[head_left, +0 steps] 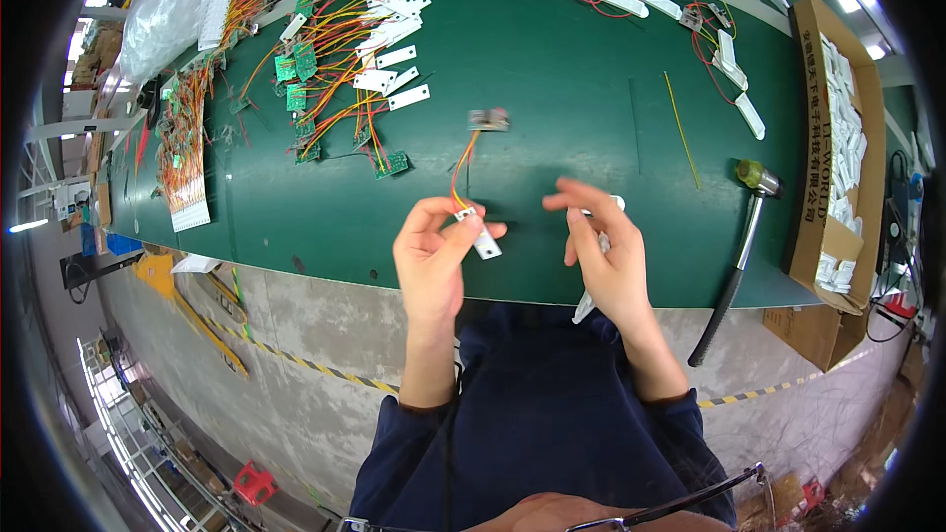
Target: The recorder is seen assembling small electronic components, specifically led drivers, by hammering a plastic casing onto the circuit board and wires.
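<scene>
My left hand (pixel 436 251) pinches a white plastic strip (pixel 486 244) with holes between thumb and fingers. Red and yellow wires (pixel 459 177) run up from the strip to a small, blurred electronic part (pixel 489 120) above the green tabletop. To the right, my right hand (pixel 606 256) has its index finger stretched out and fingers apart, slightly smeared by motion. White plastic pieces (pixel 584 309) show behind and below this hand, near the table's front edge. I cannot tell whether they lie there or rest against the palm.
Wired green circuit boards (pixel 304 61) with white strips lie at the left. More wired assemblies (pixel 623 2) lie at the far side and far right. A hammer (pixel 739 266) overhangs the front edge. Beside it stands a cardboard box (pixel 810 138) of white pieces. A loose yellow wire (pixel 682 130) lies nearby.
</scene>
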Demonstrator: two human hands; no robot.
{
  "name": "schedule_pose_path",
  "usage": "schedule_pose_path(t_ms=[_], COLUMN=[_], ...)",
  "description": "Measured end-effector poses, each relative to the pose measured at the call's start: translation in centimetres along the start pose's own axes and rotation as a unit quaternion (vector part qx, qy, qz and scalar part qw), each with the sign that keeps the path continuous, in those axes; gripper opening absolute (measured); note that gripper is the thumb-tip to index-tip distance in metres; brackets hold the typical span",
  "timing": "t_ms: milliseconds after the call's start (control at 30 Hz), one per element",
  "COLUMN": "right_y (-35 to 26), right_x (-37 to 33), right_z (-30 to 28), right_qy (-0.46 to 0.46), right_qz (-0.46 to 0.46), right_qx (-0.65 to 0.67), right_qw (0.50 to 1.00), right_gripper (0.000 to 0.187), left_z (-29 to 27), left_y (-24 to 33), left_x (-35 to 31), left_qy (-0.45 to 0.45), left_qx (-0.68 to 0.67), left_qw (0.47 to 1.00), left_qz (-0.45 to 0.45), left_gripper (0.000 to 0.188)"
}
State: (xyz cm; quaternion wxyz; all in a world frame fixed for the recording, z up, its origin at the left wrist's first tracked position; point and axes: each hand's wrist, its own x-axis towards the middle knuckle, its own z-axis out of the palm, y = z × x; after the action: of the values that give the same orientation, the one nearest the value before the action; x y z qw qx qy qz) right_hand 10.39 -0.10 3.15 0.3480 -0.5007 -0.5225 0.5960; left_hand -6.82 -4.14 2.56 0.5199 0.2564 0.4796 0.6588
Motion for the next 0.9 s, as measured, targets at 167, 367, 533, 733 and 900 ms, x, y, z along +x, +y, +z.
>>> schedule_pose_path(t_ms=[167,367,533,733,900], right_y=[-0.4,0.1,0.1,1.1,0.9], right_x=[-1.1,-0.5,0.0,0.1,0.1], right_z=[0.3,-2.1,-4.3,-3.6,-4.3], right_qy=[-0.023,0.042,0.046,0.112,0.168], right_qz=[-0.107,-0.104,-0.104,-0.069,-0.158], right_qx=[-0.064,-0.074,-0.201,-0.212,-0.319], right_qw=[0.992,0.991,0.973,0.969,0.919], right_gripper=[0.024,0.019,0.023,0.014,0.023], left_z=[3.0,3.0,2.4,3.6,3.6], left_y=[-2.2,-3.0,-2.3,-3.9,-3.7], left_x=[0.0,-0.5,1.8,3.3,3.3], left_qy=[-0.002,-0.024,-0.083,-0.198,-0.193], left_qx=[-0.128,0.074,0.555,0.578,0.571], left_qw=[0.991,0.997,0.755,0.703,0.718], left_qz=[-0.031,0.012,0.340,0.364,0.347], left_gripper=[0.011,0.009,0.023,0.033,0.030])
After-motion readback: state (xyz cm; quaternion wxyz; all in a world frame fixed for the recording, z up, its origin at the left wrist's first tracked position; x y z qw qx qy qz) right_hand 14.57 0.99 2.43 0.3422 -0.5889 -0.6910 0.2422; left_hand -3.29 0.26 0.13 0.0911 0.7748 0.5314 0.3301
